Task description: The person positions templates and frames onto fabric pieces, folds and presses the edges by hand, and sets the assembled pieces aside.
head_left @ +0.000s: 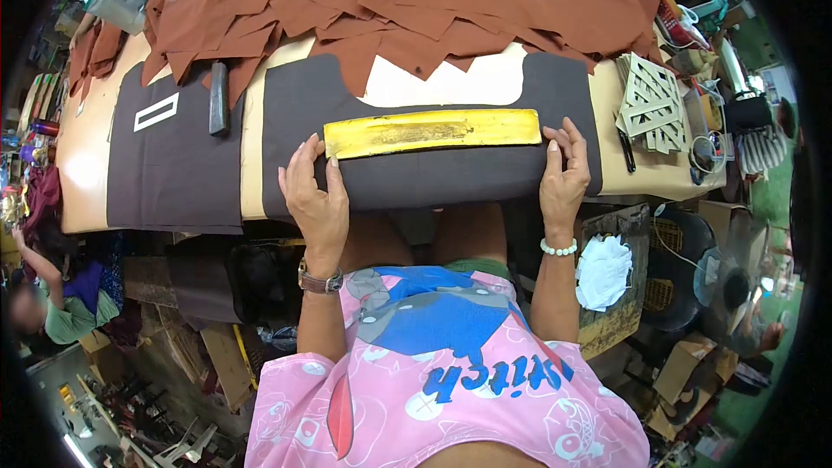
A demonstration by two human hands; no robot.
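Observation:
A long, slightly curved yellow strip [503, 128] with a worn brown middle lies across a dark cut fabric piece [416, 178] on the table. My left hand [316, 199] is at the strip's left end, thumb and fingers apart, the fingertips close against its corner. Beside the right end is my right hand [563, 178], fingers loosely bent and apart, resting over the fabric's right side. Whether either hand's fingertips touch the strip is hard to tell. Neither hand is closed around anything.
Another dark fabric piece [182, 173] lies left, bearing a white rectangular frame [156, 112] and a dark bar [219, 100]. Brown fabric pieces [416, 0] cover the back. Slatted card templates [652, 108] and a black pen-like tool [627, 152] lie right. A person [74, 312] is at far left.

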